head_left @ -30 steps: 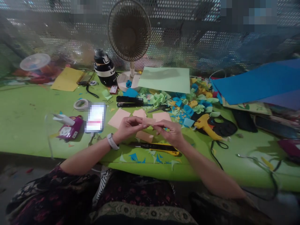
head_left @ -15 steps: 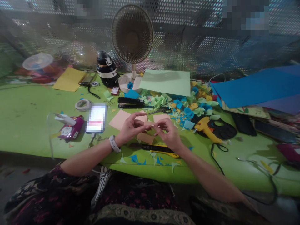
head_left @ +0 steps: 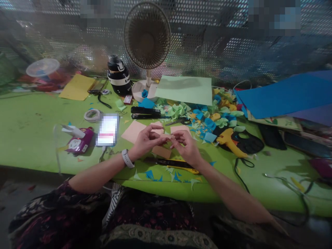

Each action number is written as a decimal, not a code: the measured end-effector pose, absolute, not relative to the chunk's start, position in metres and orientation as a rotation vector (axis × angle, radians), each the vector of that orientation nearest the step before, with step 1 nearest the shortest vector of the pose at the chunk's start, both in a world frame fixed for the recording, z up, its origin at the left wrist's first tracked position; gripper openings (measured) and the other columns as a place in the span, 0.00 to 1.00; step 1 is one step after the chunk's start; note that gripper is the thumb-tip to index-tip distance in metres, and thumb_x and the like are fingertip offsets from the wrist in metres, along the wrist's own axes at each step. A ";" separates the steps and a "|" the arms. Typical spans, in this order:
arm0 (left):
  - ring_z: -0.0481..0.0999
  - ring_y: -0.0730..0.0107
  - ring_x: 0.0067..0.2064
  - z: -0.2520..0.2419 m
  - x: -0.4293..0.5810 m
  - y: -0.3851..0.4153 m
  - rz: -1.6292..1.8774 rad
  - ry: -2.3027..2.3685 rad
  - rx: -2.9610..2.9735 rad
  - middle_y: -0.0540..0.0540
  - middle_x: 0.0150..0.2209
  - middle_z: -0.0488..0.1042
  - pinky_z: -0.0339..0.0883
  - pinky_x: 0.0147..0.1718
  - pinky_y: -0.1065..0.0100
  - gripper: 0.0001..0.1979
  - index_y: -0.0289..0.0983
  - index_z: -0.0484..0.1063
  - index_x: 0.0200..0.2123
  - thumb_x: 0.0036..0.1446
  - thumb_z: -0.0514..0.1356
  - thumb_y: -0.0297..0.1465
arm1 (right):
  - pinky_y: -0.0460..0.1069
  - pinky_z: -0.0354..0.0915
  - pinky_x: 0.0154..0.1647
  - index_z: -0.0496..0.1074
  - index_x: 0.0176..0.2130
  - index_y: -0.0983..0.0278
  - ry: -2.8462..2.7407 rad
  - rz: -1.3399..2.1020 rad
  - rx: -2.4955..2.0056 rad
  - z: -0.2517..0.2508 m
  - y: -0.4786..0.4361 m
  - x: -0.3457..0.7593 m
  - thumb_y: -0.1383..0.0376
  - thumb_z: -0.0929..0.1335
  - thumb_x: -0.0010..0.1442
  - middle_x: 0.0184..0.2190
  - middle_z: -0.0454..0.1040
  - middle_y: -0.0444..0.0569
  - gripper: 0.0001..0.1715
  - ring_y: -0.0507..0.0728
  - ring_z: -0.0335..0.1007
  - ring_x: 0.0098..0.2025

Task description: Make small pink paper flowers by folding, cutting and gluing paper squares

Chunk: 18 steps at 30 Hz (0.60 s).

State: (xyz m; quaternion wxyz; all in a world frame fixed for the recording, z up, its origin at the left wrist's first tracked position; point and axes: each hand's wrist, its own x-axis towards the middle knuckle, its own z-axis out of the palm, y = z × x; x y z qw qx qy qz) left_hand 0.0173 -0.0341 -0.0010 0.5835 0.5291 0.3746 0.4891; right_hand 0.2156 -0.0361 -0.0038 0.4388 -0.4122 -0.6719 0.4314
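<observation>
My left hand point(head_left: 145, 141) and my right hand point(head_left: 187, 148) meet over the green table, their fingertips pinching a small piece of peach paper point(head_left: 168, 136) between them. Fingers cover much of that piece, so its exact shape is hard to see. Below it lies another peach paper piece point(head_left: 162, 152). Behind my left hand rests a larger pink paper square point(head_left: 132, 130), and one more pink sheet point(head_left: 180, 129) lies behind my right hand. A yellow-and-black utility knife point(head_left: 178, 164) is on the table just under my hands.
A black stapler point(head_left: 145, 112), scissors point(head_left: 178, 121) and a heap of folded paper petals point(head_left: 204, 116) lie beyond my hands. The yellow glue gun point(head_left: 230, 142) is to the right, its cord trailing forward. Leftward are a lit phone point(head_left: 107, 129), tape roll point(head_left: 92, 115) and purple power strip point(head_left: 81, 141).
My hands stay together on the peach paper, with only a slight shift of the fingers. The whole view has moved a little; the things on the table lie as before.
</observation>
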 end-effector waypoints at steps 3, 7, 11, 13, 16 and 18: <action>0.81 0.70 0.28 -0.001 0.017 -0.033 1.137 0.884 1.252 0.50 0.25 0.79 0.76 0.33 0.69 0.26 0.34 0.69 0.48 0.50 0.73 0.39 | 0.51 0.77 0.32 0.65 0.46 0.60 -1.681 1.085 -1.019 -0.007 -0.035 0.216 0.45 0.69 0.63 0.38 0.78 0.50 0.24 0.54 0.78 0.29; 0.82 0.70 0.32 0.001 0.016 -0.032 1.137 0.874 1.241 0.47 0.31 0.82 0.76 0.34 0.69 0.27 0.34 0.70 0.50 0.49 0.74 0.36 | 0.51 0.77 0.32 0.65 0.47 0.60 -1.683 1.083 -0.994 -0.009 -0.034 0.216 0.45 0.68 0.64 0.39 0.78 0.51 0.24 0.55 0.79 0.32; 0.84 0.65 0.39 0.002 0.016 -0.031 1.110 0.869 1.180 0.43 0.37 0.84 0.77 0.39 0.66 0.28 0.34 0.72 0.51 0.48 0.74 0.35 | 0.51 0.76 0.32 0.64 0.49 0.60 -1.711 1.070 -0.994 -0.010 -0.033 0.218 0.46 0.68 0.65 0.38 0.79 0.50 0.24 0.54 0.78 0.29; 0.84 0.63 0.39 0.001 0.015 -0.031 1.094 0.879 1.146 0.43 0.36 0.84 0.78 0.40 0.64 0.28 0.34 0.73 0.50 0.47 0.75 0.36 | 0.51 0.76 0.32 0.65 0.49 0.60 -1.732 1.058 -0.987 -0.009 -0.033 0.218 0.46 0.67 0.65 0.38 0.79 0.51 0.24 0.54 0.78 0.29; 0.85 0.63 0.38 -0.002 0.015 -0.031 1.085 0.912 1.119 0.43 0.35 0.84 0.78 0.40 0.64 0.28 0.34 0.75 0.50 0.47 0.75 0.37 | 0.50 0.75 0.32 0.65 0.50 0.60 -1.772 1.038 -0.985 -0.006 -0.034 0.217 0.46 0.67 0.65 0.37 0.80 0.50 0.24 0.55 0.78 0.30; 0.85 0.63 0.37 -0.003 0.014 -0.030 1.083 0.936 1.109 0.42 0.34 0.84 0.78 0.40 0.65 0.28 0.33 0.75 0.50 0.46 0.75 0.38 | 0.50 0.75 0.33 0.65 0.50 0.61 -1.788 1.035 -0.991 -0.005 -0.035 0.217 0.47 0.67 0.66 0.38 0.80 0.50 0.24 0.54 0.78 0.30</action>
